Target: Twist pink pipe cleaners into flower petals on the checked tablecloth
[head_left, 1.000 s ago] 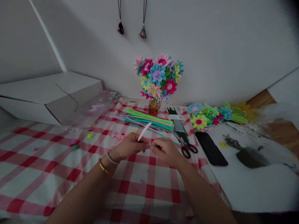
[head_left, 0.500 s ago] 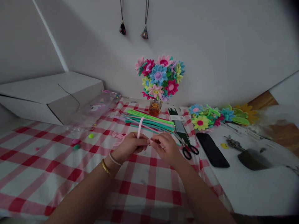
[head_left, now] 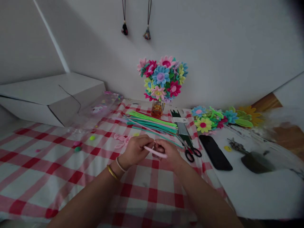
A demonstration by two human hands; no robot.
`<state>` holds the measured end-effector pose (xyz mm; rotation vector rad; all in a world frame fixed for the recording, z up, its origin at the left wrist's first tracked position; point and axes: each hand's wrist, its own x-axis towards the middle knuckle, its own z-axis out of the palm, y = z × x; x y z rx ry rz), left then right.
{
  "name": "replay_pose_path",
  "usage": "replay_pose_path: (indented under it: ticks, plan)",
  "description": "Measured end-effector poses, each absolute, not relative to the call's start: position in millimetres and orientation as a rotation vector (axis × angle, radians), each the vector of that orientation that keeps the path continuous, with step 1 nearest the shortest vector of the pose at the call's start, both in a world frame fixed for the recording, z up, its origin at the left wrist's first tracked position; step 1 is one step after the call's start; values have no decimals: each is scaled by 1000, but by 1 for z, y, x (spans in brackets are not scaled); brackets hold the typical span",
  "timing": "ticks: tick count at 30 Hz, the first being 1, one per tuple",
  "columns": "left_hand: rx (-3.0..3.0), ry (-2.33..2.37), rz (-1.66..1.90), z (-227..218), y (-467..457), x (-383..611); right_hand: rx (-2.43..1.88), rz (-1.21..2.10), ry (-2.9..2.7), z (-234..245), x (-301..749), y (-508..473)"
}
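A pink pipe cleaner is pinched between my two hands above the checked tablecloth, one length of it crossing in front toward the right. My left hand has its fingers closed on it, and my right hand grips it close beside, the fingertips nearly meeting. The fingers partly hide where it is held. Just left of my left hand lies a looped pink pipe-cleaner piece. Beyond the hands is a pile of green, teal and pink pipe cleaners. Black-handled scissors lie to the right.
Behind the pile a glass vase holds fuzzy flowers. A phone, keys and more fuzzy flowers lie on the right. At left are a white box, a plastic bag and small pompoms.
The pink pipe cleaner's free length stood upright by my left hand; now it slants down across the front toward the right. Both hands have turned inward and come closer together.
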<state>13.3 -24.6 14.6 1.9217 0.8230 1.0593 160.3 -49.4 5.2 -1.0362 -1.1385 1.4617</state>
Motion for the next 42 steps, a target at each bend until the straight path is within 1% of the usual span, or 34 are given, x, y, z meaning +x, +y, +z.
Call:
replay_pose_path:
  ticks: [2, 5, 7, 9, 10, 12, 14, 17, 18, 20, 22, 27, 32, 38, 42]
  plan:
    - [1642, 867, 975, 14, -23, 13, -1101, 1252, -1397, 9, 166, -50]
    - [1221, 801, 805, 14, -20, 12, -1128, 677, -1837, 18, 176, -53]
    - [1089, 746, 711, 14, -18, 10, -1073, 381, -2024, 23, 179, -56]
    - [1055, 735, 637, 13, -18, 9, -1046, 233, -2131, 24, 180, -58]
    - [1070, 737, 607, 13, -18, 9, -1047, 223, -2152, 24, 180, -59]
    - [1162, 746, 586, 13, -18, 9, -1083, 345, -2106, 21, 177, -59]
    - [1362, 767, 663, 15, -20, 9, -1135, 652, -1902, 16, 173, -57]
    - [1822, 774, 911, 16, -24, 9, -1101, 1211, -1388, 9, 164, -53]
    - [1952, 770, 982, 16, -24, 9, -1048, 1355, -1236, 8, 162, -52]
    - [2071, 783, 1073, 15, -25, 10, -966, 1512, -1016, 6, 158, -50]
    - [1981, 827, 1095, 15, -25, 13, -938, 1519, -946, 6, 157, -49]
    - [1436, 835, 927, 15, -23, 17, -1037, 1267, -1132, 11, 167, -49]
    - [1314, 827, 916, 17, -22, 15, -1175, 984, -1320, 15, 174, -51]
    - [1215, 769, 889, 19, -20, 13, -1169, 1021, -1322, 15, 175, -50]
    - [1057, 707, 940, 19, -18, 12, -1121, 1082, -1342, 15, 174, -51]
